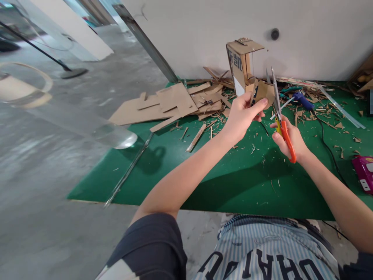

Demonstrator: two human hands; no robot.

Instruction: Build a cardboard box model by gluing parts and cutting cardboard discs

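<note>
My left hand [243,114] pinches a small brown cardboard piece [264,92] held up above a green mat [204,171]. My right hand [287,138] grips orange-handled scissors [280,112], blades pointing up and lying against the right edge of the cardboard piece. Behind both hands a tall cardboard model [241,66] stands upright against the white wall.
Flat cardboard sheets [163,105] and several offcuts lie on the mat's far left. A blue glue gun [303,101] with a black cord [329,147] lies at the right, a metal ruler [339,105] beyond it. A pink object [364,171] sits at the right edge. Grey concrete floor lies to the left.
</note>
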